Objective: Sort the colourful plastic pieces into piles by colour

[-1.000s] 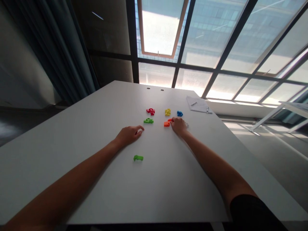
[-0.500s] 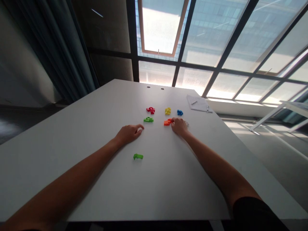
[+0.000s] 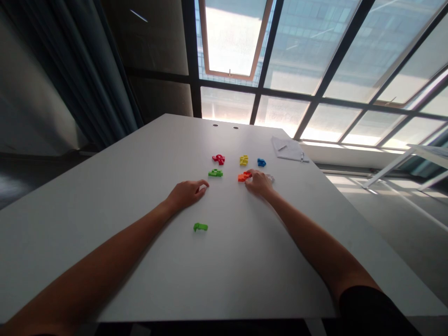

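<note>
Orange plastic pieces (image 3: 242,178) are placed on the white table (image 3: 224,275), just left of the fingertips of the right hand (image 3: 259,183) and touched by them. Right fingers seen bunched; whether a piece is pinched between them cannot be told. Pale piece (image 3: 270,178) partly covered, just right of right fingers. Blue piece (image 3: 261,162) and yellow piece (image 3: 244,160) set beyond the same fingers. Left hand (image 3: 187,193) rested on the table, thumb and index curved toward each other, small gap left between tips. Green notched block (image 3: 215,173) set just beyond left fingertips, red notched block (image 3: 219,159) farther beyond. Green hooked piece (image 3: 200,227) laid nearer the person than left fingers. Paper sheet (image 3: 290,150) placed well beyond right fingers, to their right.
</note>
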The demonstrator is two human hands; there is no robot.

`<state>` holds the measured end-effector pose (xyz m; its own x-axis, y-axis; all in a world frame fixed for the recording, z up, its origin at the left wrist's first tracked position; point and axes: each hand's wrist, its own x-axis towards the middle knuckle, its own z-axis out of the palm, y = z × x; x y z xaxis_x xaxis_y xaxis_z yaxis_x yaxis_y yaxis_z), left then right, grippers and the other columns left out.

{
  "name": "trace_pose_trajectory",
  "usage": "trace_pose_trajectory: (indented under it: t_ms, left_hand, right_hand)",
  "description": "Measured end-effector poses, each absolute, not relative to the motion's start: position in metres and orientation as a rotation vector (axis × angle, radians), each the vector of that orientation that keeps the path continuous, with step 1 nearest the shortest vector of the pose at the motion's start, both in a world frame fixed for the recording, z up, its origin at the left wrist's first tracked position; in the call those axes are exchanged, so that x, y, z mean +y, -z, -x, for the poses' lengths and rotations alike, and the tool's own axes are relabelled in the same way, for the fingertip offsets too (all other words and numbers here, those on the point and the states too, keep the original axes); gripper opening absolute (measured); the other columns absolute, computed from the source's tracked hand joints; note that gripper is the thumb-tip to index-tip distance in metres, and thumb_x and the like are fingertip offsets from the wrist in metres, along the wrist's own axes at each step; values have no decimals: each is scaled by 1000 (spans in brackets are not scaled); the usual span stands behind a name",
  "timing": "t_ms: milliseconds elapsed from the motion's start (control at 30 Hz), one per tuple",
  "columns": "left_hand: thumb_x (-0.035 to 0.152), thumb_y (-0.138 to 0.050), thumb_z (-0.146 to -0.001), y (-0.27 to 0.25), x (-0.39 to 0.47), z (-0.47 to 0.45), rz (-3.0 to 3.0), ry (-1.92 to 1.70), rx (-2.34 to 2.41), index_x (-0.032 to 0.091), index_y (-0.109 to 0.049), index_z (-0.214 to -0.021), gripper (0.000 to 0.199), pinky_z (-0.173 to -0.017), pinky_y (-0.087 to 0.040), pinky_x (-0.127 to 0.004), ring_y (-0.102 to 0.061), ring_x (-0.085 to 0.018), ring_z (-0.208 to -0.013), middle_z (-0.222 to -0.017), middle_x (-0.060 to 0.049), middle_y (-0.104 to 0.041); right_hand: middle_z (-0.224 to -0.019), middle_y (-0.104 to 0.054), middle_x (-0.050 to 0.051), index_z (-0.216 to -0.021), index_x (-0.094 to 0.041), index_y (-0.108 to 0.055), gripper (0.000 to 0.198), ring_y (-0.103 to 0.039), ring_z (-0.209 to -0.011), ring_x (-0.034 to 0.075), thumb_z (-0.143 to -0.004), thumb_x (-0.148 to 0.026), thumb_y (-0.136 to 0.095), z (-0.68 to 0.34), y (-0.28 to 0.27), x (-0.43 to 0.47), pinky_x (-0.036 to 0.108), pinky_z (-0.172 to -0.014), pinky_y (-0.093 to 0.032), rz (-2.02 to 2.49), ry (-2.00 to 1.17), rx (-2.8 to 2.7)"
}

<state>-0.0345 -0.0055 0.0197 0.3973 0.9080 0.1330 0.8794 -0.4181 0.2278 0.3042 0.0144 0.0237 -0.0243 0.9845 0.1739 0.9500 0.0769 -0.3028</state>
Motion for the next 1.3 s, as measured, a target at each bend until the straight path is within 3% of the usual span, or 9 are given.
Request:
trace_pose_trajectory:
  t_ms: [333, 1033, 1300]
  left_hand:
    - [45, -49, -103, -23, -7, 33, -2521, -353, 1626, 34, -77, -130, 40, -73, -50, -30, -73, -23, -79, -85, 0, -78]
    - [45, -48, -103, -24, -7, 33, -2525, -346, 1622, 33, -77, -129, 41, -72, -51, -30, -74, -24, -80, -86, -1, -78]
    - [45, -49, -103, -23, -7, 33, -2529, -358, 1620, 33, -77, -129, 41, -73, -51, -29, -74, -23, -80, -86, -1, -79]
  right_hand:
    - [-133, -77, 14, -135, -19, -73, 47, -72, -117, 29, -100, -51, -74, -298, -28, 10, 36, -98, -51, 1912, -128, -2063]
    - [-127, -77, 11, -123, -22, -74, 39, -73, -111, 29, -102, -55, -73, -297, -24, 10, 35, -90, -51, 1945, -31, -2053]
    - [-129, -77, 12, -129, -22, -72, 44, -73, -113, 30, -101, -56, -73, -298, -22, 10, 36, -92, -51, 1943, -18, -2044]
